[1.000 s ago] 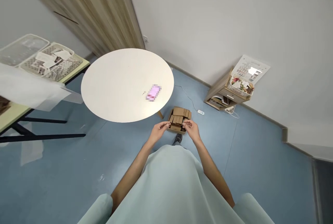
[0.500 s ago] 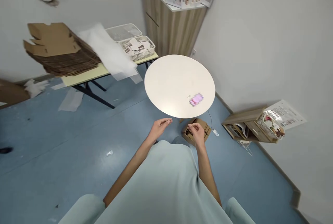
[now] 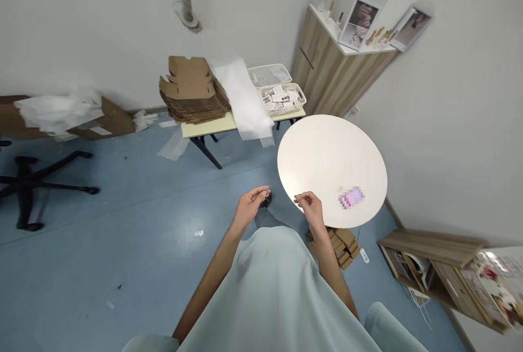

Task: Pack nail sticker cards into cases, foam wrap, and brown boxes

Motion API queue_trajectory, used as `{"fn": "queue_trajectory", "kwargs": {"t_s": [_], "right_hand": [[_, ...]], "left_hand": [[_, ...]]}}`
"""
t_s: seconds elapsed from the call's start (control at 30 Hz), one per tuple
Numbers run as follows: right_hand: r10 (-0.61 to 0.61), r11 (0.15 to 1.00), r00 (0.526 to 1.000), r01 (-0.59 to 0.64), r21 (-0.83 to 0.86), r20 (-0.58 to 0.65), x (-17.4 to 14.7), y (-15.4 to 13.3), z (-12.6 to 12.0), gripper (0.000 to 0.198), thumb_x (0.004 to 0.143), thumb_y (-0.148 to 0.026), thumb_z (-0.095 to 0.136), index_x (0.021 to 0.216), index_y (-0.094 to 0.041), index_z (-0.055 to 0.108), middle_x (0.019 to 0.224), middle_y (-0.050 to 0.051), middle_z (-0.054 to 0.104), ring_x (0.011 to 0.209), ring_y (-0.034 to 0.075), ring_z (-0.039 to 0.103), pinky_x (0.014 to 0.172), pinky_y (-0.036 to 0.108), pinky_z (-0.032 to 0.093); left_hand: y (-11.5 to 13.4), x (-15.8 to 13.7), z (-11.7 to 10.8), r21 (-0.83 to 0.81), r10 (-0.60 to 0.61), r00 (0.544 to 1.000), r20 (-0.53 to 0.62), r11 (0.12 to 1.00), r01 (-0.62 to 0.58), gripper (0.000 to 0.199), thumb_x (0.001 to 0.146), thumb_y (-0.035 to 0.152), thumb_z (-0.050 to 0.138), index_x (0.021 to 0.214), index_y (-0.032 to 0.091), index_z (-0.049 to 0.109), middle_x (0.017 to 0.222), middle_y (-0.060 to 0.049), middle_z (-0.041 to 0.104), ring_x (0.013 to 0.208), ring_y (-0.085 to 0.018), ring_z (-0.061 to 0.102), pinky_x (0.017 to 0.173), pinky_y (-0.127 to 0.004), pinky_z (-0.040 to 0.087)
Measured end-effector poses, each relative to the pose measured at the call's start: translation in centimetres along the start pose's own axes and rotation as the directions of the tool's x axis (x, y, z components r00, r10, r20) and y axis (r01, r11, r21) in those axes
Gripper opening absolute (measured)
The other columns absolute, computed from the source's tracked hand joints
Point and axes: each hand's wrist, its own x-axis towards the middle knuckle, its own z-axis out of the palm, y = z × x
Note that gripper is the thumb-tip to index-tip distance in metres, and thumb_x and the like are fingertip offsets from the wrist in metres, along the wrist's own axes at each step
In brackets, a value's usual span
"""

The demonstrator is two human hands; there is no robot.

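Note:
My left hand (image 3: 250, 207) is held over the floor in front of my body. Its fingers are drawn together towards the thumb, and nothing shows between them. Over the near left edge of a round white table (image 3: 322, 145) is my right hand (image 3: 311, 209); its fingers are likewise pinched together with nothing visible in them. Whether that hand touches the table I cannot tell. A small pinkish-purple item (image 3: 351, 197), blurred into blocks, lies on the tabletop to the right of my right hand.
A narrow table (image 3: 208, 127) against the wall bears a stack of flat cardboard boxes (image 3: 192, 96), white packing sheet (image 3: 245, 98) and a basket of cards (image 3: 284, 98). Brown cartons (image 3: 345, 246) and a power strip (image 3: 364, 255) lie under the round table. A chair base (image 3: 30, 183) stands left, a wooden shelf (image 3: 433, 248) right.
My view has turned left, so the tables and cabinet appear farther right and lower. The chair base has come into view. Both hands keep the same pose.

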Motion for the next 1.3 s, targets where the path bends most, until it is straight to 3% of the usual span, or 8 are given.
{"fn": "queue_trajectory", "kwargs": {"t_s": [0.2,0.37,0.57,0.73,0.83,1.03,1.17,1.3], "right_hand": [[0.001,0.998,0.998,-0.006,0.068,0.067,8.3,-3.4,5.5,0.037,0.079,-0.059,0.088,0.086,-0.025,0.074,0.091,0.007,0.082,0.095,0.029,0.08,0.089,0.042,0.06],[0.016,0.992,0.996,-0.026,0.124,0.083,14.7,-5.4,8.6,0.036,0.081,-0.059,0.087,0.087,-0.026,0.074,0.095,0.007,0.082,0.096,0.029,0.08,0.094,0.044,0.06],[0.03,0.993,0.998,-0.036,0.115,0.056,19.3,-6.2,9.2,0.034,0.087,-0.059,0.083,0.088,-0.027,0.073,0.098,0.007,0.084,0.096,0.028,0.08,0.094,0.044,0.06],[0.081,0.991,0.996,-0.075,0.113,-0.047,21.1,-7.0,8.7,0.032,0.089,-0.057,0.083,0.089,-0.027,0.07,0.099,0.006,0.084,0.097,0.028,0.08,0.097,0.045,0.06],[0.115,0.988,0.983,-0.1,0.114,-0.14,21.8,-8.2,8.7,0.031,0.089,-0.056,0.082,0.089,-0.027,0.071,0.1,0.007,0.084,0.099,0.028,0.08,0.099,0.046,0.06],[0.168,0.979,0.904,-0.106,0.174,-0.393,23.0,-11.6,10.7,0.029,0.088,-0.054,0.082,0.091,-0.026,0.072,0.104,0.007,0.084,0.103,0.029,0.081,0.102,0.048,0.06],[0.206,0.97,0.835,-0.107,0.217,-0.51,23.7,-13.6,13.7,0.031,0.086,-0.055,0.083,0.09,-0.026,0.071,0.105,0.008,0.084,0.102,0.029,0.081,0.099,0.047,0.061],[0.232,0.963,0.784,-0.102,0.25,-0.576,24.2,-14.2,16.7,0.033,0.087,-0.056,0.085,0.091,-0.026,0.071,0.105,0.008,0.084,0.101,0.029,0.081,0.099,0.046,0.061]], "left_hand": [[5.2,6.9,-4.5,0.068,0.003,0.995,-0.096,0.998,0.003,0.056,0.089,0.062,0.08,0.127,0.021,0.081,0.13,-0.014,0.085,0.133,-0.035,0.078,0.124,-0.054,0.057],[8.1,13.9,-6.4,0.159,0.012,0.993,-0.117,0.987,0.007,0.057,0.09,0.065,0.079,0.127,0.023,0.081,0.131,-0.014,0.085,0.133,-0.036,0.077,0.122,-0.055,0.058],[8.7,21.7,-6.7,0.221,-0.027,0.998,-0.057,0.974,0.039,0.065,0.088,0.072,0.077,0.131,0.023,0.079,0.133,-0.015,0.084,0.133,-0.036,0.077,0.122,-0.055,0.058],[8.8,28.8,-6.5,0.289,-0.055,0.997,0.062,0.957,0.035,0.071,0.086,0.077,0.075,0.13,0.021,0.078,0.131,-0.016,0.084,0.131,-0.038,0.078,0.121,-0.055,0.058],[9.6,34.0,-6.7,0.388,-0.049,0.991,0.128,0.922,-0.005,0.063,0.09,0.071,0.072,0.129,0.022,0.078,0.132,-0.015,0.084,0.133,-0.037,0.076,0.119,-0.052,0.059],[12.7,46.1,-6.9,0.639,0.099,0.962,0.255,0.729,-0.244,0.041,0.097,0.039,0.064,0.131,0.019,0.075,0.138,-0.017,0.079,0.124,-0.034,0.077,0.116,-0.049,0.059],[14.0,53.7,-6.0,0.752,0.084,0.92,0.384,0.549,-0.364,0.046,0.096,0.028,0.066,0.14,0.016,0.071,0.148,-0.021,0.072,0.131,-0.038,0.072,0.119,-0.053,0.054],[13.8,59.1,-4.4,0.766,0.014,0.842,0.539,0.407,-0.497,0.058,0.09,0.023,0.077,0.146,0.008,0.067,0.153,-0.027,0.065,0.147,-0.044,0.061,0.128,-0.05,0.045]]}}
